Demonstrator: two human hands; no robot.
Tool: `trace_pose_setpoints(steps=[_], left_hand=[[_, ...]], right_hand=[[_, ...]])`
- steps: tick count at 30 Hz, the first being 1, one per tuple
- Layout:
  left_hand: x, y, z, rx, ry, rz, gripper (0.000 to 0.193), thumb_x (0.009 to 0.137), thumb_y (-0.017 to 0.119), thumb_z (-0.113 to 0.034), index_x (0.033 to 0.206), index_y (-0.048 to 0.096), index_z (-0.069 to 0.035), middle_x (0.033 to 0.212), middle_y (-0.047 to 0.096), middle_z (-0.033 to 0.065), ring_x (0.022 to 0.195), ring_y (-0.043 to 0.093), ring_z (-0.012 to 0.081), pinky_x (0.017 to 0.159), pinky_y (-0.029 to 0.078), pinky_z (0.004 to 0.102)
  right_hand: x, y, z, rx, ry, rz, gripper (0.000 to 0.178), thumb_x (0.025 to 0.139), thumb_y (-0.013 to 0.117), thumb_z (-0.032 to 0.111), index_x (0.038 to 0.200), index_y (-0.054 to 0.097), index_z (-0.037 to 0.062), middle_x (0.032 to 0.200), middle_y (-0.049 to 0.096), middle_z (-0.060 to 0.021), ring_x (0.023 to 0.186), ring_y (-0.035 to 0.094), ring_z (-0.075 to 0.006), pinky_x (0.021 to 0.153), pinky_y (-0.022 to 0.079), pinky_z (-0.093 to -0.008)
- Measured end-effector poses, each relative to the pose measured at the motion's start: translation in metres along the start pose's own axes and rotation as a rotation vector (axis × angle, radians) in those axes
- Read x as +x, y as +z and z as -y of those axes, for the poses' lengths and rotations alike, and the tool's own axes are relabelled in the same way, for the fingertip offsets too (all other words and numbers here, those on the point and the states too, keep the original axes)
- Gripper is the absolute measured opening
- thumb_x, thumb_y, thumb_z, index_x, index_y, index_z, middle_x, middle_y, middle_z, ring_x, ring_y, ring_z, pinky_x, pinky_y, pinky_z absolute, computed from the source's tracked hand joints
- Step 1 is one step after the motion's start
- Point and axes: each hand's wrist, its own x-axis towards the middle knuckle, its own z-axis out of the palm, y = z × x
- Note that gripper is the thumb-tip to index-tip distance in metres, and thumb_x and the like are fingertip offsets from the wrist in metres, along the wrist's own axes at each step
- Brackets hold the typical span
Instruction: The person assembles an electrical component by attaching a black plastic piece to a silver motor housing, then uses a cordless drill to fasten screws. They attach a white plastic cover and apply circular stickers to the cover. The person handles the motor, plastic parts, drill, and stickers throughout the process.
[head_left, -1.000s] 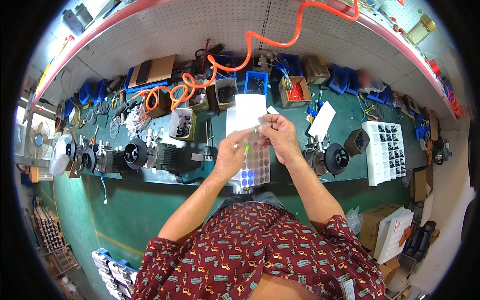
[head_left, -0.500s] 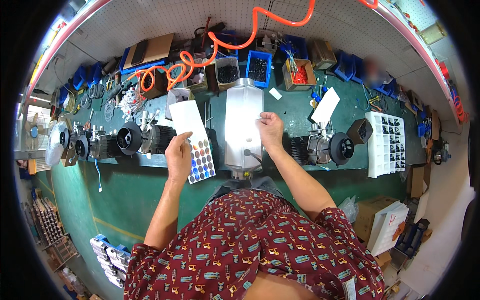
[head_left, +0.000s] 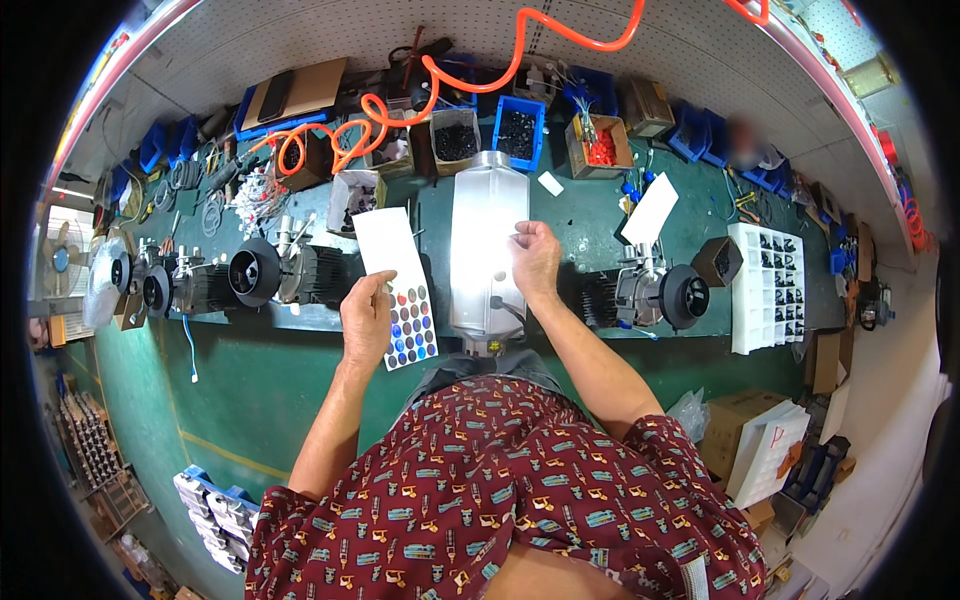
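Observation:
My left hand (head_left: 367,318) pinches the edge of a white sticker sheet (head_left: 383,238), whose lower half carries rows of small round coloured stickers. In front of me on the bench edge stands a long silver metal housing (head_left: 487,225), with strong glare on its face and a short black cable (head_left: 507,305) low on its right. My right hand (head_left: 537,258) is at the housing's right side, fingertips pinched together over its face. Whether a sticker sits between those fingertips is too small to tell.
Motor units with black fan wheels (head_left: 255,273) line the bench on the left; another fan unit (head_left: 685,296) sits right. A white compartment tray (head_left: 752,290) holds black parts. Parts bins, including a blue bin (head_left: 518,133), stand behind. An orange coiled hose (head_left: 430,90) hangs above.
The sticker sheet and my left hand have shifted slightly right, closer to the housing. My right hand stays at the housing's right side, almost unmoved. The view has shifted a little.

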Motion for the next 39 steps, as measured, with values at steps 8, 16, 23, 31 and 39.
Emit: trace_pose_setpoints(steps=[8,16,23,31,39], left_hand=[[0.001,0.000,0.001,-0.001,-0.014,0.015,0.027,0.096,0.055,0.007,0.117,0.070,0.000,0.103,0.071,0.0161,0.086,0.069,0.0230,0.081,0.054,0.0329],[0.001,-0.001,-0.001,-0.027,-0.028,0.020,0.025,0.094,0.056,0.006,0.115,0.070,0.001,0.101,0.072,0.0165,0.084,0.069,0.0226,0.079,0.054,0.0326],[0.002,-0.002,0.006,-0.016,-0.031,0.037,0.022,0.098,0.059,0.001,0.117,0.071,0.001,0.099,0.073,0.0103,0.081,0.063,0.0131,0.076,0.052,0.0297],[0.003,0.002,0.012,0.004,-0.006,0.030,0.021,0.097,0.061,0.000,0.116,0.071,0.001,0.097,0.073,0.0087,0.079,0.062,0.0118,0.075,0.052,0.0294],[0.003,0.002,0.007,-0.027,-0.050,0.061,0.024,0.094,0.059,0.002,0.115,0.070,0.002,0.102,0.072,0.0178,0.086,0.070,0.0242,0.081,0.054,0.0347]], right_hand=[[-0.004,0.002,0.003,-0.056,-0.060,-0.017,0.029,0.081,0.074,0.005,0.107,0.065,-0.0036,0.086,0.074,-0.0168,0.079,0.073,-0.0275,0.075,0.056,-0.0375],[-0.004,0.000,0.003,-0.061,-0.058,-0.010,0.027,0.081,0.075,0.005,0.105,0.066,-0.0036,0.087,0.073,-0.0166,0.081,0.073,-0.0274,0.075,0.056,-0.0372],[-0.003,0.001,-0.007,-0.011,-0.060,-0.018,0.025,0.080,0.076,0.007,0.102,0.068,-0.0033,0.088,0.074,-0.0161,0.081,0.073,-0.0264,0.075,0.056,-0.0370],[-0.002,0.001,-0.017,-0.024,0.009,-0.021,0.024,0.079,0.077,0.009,0.099,0.070,-0.0021,0.088,0.075,-0.0157,0.080,0.073,-0.0260,0.073,0.056,-0.0373],[-0.009,0.002,-0.001,-0.072,-0.035,-0.053,0.023,0.080,0.078,0.008,0.098,0.068,-0.0025,0.087,0.074,-0.0163,0.080,0.074,-0.0276,0.074,0.057,-0.0375]])
